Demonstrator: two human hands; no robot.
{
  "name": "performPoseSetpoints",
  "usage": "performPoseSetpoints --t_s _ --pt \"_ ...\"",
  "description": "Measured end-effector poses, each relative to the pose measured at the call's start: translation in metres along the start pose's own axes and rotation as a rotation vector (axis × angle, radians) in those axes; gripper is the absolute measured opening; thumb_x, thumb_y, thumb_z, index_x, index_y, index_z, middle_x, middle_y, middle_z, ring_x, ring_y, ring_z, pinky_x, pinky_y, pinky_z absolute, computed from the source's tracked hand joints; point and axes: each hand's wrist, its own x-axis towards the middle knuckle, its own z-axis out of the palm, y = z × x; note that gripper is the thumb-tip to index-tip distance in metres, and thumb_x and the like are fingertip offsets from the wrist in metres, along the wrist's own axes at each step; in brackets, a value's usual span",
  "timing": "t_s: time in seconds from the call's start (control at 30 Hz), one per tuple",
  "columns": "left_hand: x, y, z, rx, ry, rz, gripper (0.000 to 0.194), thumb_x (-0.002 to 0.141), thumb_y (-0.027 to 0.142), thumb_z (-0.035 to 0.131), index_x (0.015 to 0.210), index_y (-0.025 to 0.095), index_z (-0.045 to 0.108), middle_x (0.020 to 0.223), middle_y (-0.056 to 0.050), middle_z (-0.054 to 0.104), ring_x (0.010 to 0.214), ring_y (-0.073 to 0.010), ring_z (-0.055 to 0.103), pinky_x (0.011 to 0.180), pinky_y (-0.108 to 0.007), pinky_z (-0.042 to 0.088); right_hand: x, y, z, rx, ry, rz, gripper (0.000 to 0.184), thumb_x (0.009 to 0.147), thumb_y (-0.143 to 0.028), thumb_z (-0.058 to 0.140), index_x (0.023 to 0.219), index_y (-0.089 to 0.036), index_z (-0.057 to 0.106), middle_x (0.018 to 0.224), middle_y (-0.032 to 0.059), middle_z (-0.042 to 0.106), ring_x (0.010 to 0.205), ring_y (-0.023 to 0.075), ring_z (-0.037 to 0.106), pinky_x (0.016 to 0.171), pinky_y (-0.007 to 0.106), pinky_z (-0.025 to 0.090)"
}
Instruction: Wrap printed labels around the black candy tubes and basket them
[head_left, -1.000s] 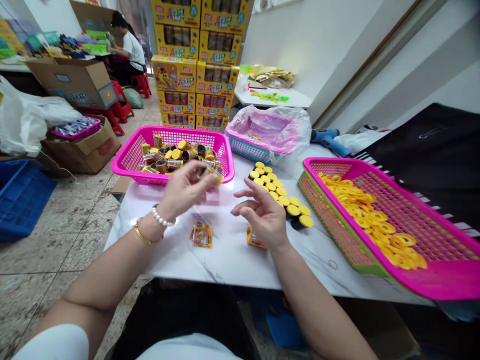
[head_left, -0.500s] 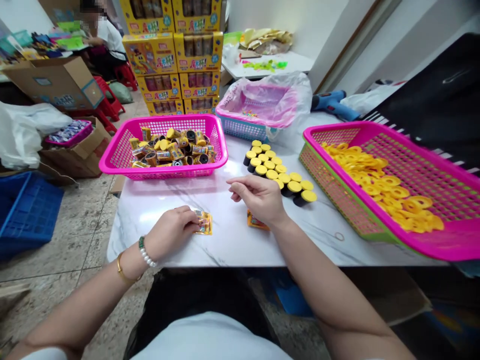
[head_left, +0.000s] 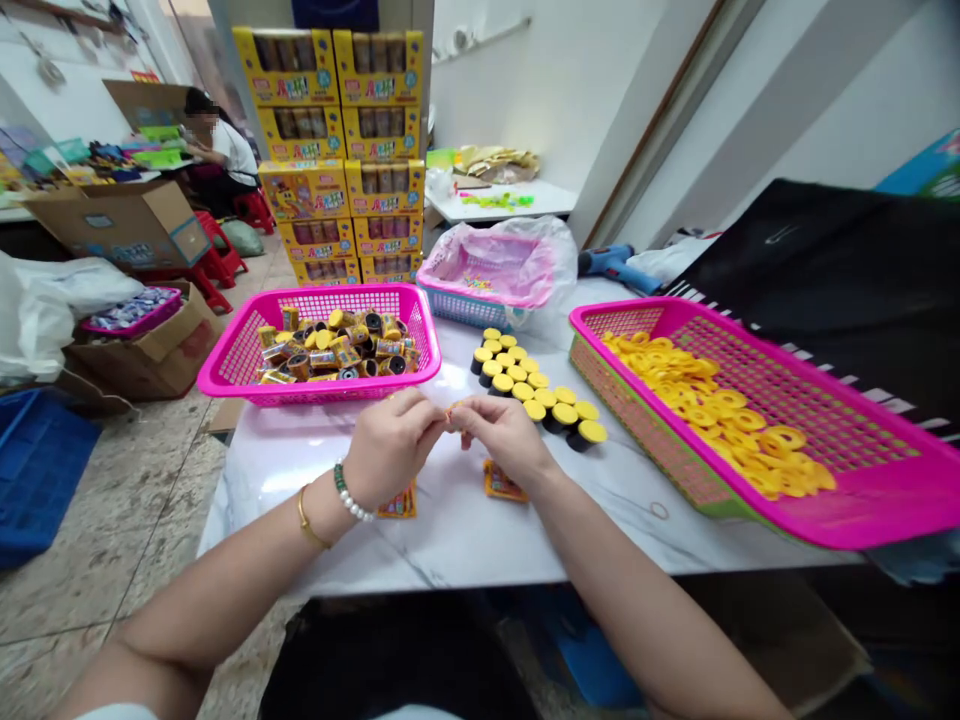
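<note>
head view | small orange piece is pinched by both left hand and right hand, just below frame centre | equally near each | long axis hidden | orange packets lie flat on tabletop, lower centre

On the table, the capped cups have a basket holding labelled cups to their left and another basket holding rings to their right. Behind them stand a film-lined basket and, farther back leftward, stacked display boxes. Before them, toward the left, lie two label piles.
</note>
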Motion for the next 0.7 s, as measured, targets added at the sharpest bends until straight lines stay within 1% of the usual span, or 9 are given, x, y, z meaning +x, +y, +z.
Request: performPoseSetpoints --t_s 0.03,0.07,0.13,0.2,0.27,0.33,0.4,0.57,0.7 --pt "-0.001 -0.001 0.004 -0.040 0.006 -0.027 0.007 0.093 0.021 0.064 0.090 0.016 0.067 0.081 -0.005 0.067 0.072 -0.0136 0.061 0.065 -0.024 0.049 0.000 0.000 0.000 -0.016 0.030 0.004 0.046 0.072 -0.060 0.079 0.068 -0.015 0.072 0.065 0.0028 0.067 0.055 0.0112 0.056 0.052 0.025 0.047" --pt "-0.004 -0.002 0.007 -0.084 0.013 -0.080 0.010 0.091 0.024 0.067 0.096 0.015 0.067 0.083 -0.005 0.067 0.071 -0.0132 0.060 0.064 -0.024 0.049 0.000 0.000 0.000 -0.029 0.052 0.007 0.042 0.073 -0.056 0.079 0.067 -0.015 0.072 0.062 0.0015 0.066 0.054 0.0105 0.054 0.053 0.025 0.045" --pt "-0.010 -0.006 0.008 -0.197 0.024 -0.253 0.022 0.087 0.031 0.072 0.102 0.015 0.067 0.083 -0.004 0.067 0.066 -0.0119 0.058 0.061 -0.023 0.048 0.000 0.000 0.000 -0.032 0.079 -0.006 0.039 0.075 -0.053 0.078 0.068 -0.016 0.071 0.061 0.0009 0.065 0.056 0.0109 0.054 0.055 0.025 0.045" --pt "-0.014 -0.010 0.005 -0.325 0.047 -0.454 0.022 0.087 0.034 0.071 0.096 0.015 0.066 0.079 -0.004 0.067 0.062 -0.0111 0.057 0.058 -0.023 0.047 0.000 0.000 0.002 -0.027 0.098 -0.038 0.038 0.076 -0.054 0.076 0.070 -0.017 0.070 0.064 0.0006 0.065 0.058 0.0114 0.054 0.056 0.025 0.046" --pt "-0.015 -0.011 0.002 -0.440 0.076 -0.599 0.021 0.089 0.035 0.067 0.086 0.015 0.066 0.073 -0.003 0.065 0.059 -0.0106 0.055 0.056 -0.022 0.045 -0.001 0.001 0.004 -0.030 0.112 -0.071 0.039 0.078 -0.056 0.074 0.073 -0.017 0.068 0.066 0.0000 0.064 0.058 0.0115 0.054 0.056 0.025 0.047" --pt "-0.014 -0.008 0.000 -0.530 0.094 -0.667 0.026 0.089 0.038 0.065 0.078 0.015 0.066 0.065 -0.001 0.061 0.055 -0.0100 0.051 0.052 -0.022 0.041 -0.001 0.003 0.007 -0.062 0.141 -0.106 0.042 0.082 -0.059 0.069 0.072 -0.018 0.065 0.064 -0.0005 0.061 0.057 0.0116 0.053 0.054 0.025 0.046" --pt "-0.013 -0.004 -0.001 -0.607 0.105 -0.707 0.032 0.090 0.042 0.063 0.075 0.015 0.067 0.060 -0.001 0.059 0.051 -0.0092 0.047 0.049 -0.022 0.038 -0.002 0.004 0.009 -0.115 0.167 -0.139 0.047 0.086 -0.062 0.063 0.070 -0.018 0.063 0.061 -0.0004 0.059 0.056 0.0121 0.053 0.054 0.026 0.044" --pt "-0.012 0.005 0.003 -0.746 0.116 -0.799 0.040 0.087 0.052 0.065 0.083 0.013 0.073 0.064 -0.003 0.062 0.050 -0.0085 0.044 0.047 -0.023 0.036 -0.004 0.005 0.013 -0.197 0.154 -0.196 0.052 0.089 -0.066 0.058 0.067 -0.018 0.063 0.059 0.0011 0.060 0.055 0.0137 0.055 0.053 0.027 0.045" --pt "-0.011 0.004 0.004 -0.797 0.101 -0.869 0.043 0.082 0.055 0.069 0.081 0.013 0.074 0.064 -0.002 0.061 0.049 -0.0084 0.044 0.047 -0.023 0.035 -0.005 0.005 0.015 -0.227 0.127 -0.235 0.051 0.091 -0.065 0.056 0.070 -0.019 0.064 0.061 0.0016 0.060 0.057 0.0148 0.056 0.054 0.028 0.046"
